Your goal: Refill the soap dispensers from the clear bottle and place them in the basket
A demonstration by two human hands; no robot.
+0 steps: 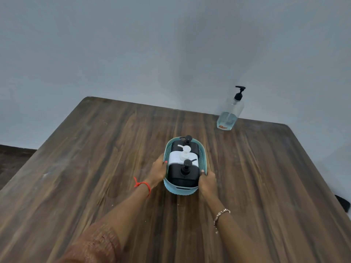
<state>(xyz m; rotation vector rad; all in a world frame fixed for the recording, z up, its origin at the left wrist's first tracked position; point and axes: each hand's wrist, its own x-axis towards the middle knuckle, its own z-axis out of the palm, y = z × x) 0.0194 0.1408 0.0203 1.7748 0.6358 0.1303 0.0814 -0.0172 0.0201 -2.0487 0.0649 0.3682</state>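
The left hand (157, 170) and the right hand (208, 182) each gripped a side of a light-blue oval plastic basket (182, 189) between them, fingers curled round its wall and thumbs hooked over the rim. The basket sat on the brown wooden table (95, 149). Inside, a black square pump dispenser (183, 177) stood between the hands, a white pump dispenser (183, 158) just beyond it, and a second black dispenser (185, 145) farthest. Well beyond the right hand, a clear plastic pump bottle (229, 112) stood upright, partly filled.

Plain room: wooden table (95, 168), grey wall (133, 44)
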